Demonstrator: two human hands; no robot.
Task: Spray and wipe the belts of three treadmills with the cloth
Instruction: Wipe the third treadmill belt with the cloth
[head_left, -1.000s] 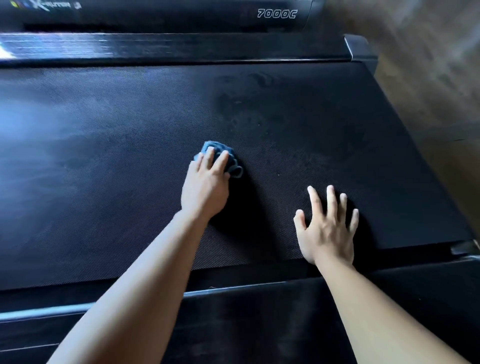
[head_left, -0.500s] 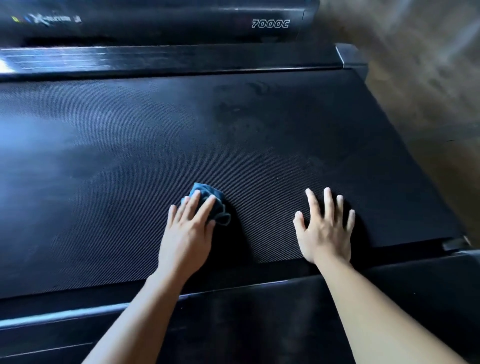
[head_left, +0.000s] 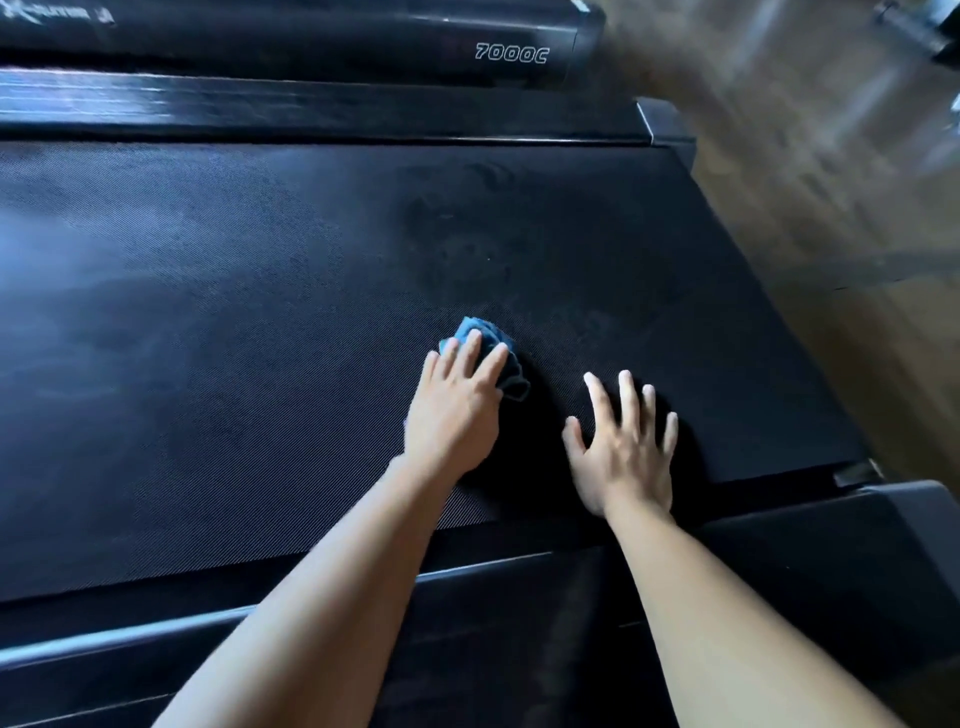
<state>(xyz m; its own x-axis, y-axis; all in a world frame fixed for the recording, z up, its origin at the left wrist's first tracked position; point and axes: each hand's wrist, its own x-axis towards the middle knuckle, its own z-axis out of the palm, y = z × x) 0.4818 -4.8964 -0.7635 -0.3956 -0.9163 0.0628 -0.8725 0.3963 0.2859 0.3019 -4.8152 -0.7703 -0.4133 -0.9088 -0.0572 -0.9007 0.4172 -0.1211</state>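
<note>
Dark textured treadmill belt (head_left: 208, 364) is filling most of the view, light glancing off its left part. A black side rail (head_left: 519, 623) is running along the near edge, under both bare forearms, which are reaching out over it.

Right grip (head_left: 623, 457) is lying flat on the belt, fingers straight and spread wide, holding nothing, palm down close to the belt's near edge.

Left grip (head_left: 452, 415) is sitting just beside the right grip, slightly farther out, the two apart. Its fingers are stretching nearly straight over a bunched blue cloth (head_left: 470, 326) and pressing it onto the belt. The cloth is poking out beyond the fingertips and toward the right grip's side; the thumb is not showing.

Past the left grip, faint dull smudges are marking the belt surface. Beyond those, a glossy far rail (head_left: 311, 109) is catching light. Farther out a second treadmill (head_left: 311, 47) is standing alongside, its label "7000C" (head_left: 510, 53) reading clearly. Blurred wood floor (head_left: 831, 208) is showing out past the right grip.
</note>
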